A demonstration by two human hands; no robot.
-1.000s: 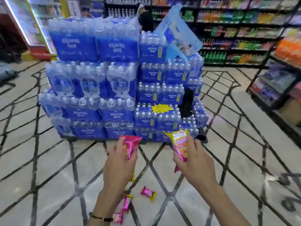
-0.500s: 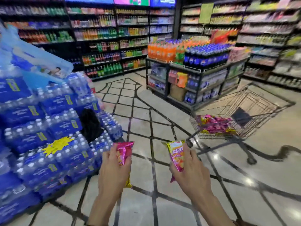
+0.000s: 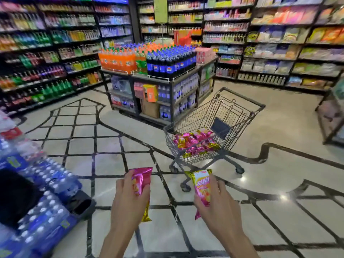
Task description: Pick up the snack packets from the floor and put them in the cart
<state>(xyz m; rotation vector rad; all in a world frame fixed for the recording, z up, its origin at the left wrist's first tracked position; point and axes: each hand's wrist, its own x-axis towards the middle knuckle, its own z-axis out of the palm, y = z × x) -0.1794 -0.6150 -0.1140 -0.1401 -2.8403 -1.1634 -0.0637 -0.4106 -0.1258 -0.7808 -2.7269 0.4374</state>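
Note:
My left hand (image 3: 128, 200) grips a pink and gold snack packet (image 3: 141, 179), held upright at chest height. My right hand (image 3: 217, 207) grips a second packet (image 3: 202, 185), yellow and pink with printed lettering. A wire shopping cart (image 3: 240, 116) stands on the floor ahead and slightly right of both hands, a good arm's length away. Several pink and gold snack packets (image 3: 195, 141) lie heaped in its basket. No packets on the floor are in view.
A pallet of blue shrink-wrapped water bottle packs (image 3: 37, 202) crowds the lower left. A black display rack of soda bottles (image 3: 158, 71) stands behind the cart. Stocked shelves (image 3: 279, 43) line the back and sides. Another rack edge (image 3: 333, 116) sits at far right.
My view has swung right from the water pallet toward the cart, which now sits nearer and more central. Both hands keep hold of their packets.

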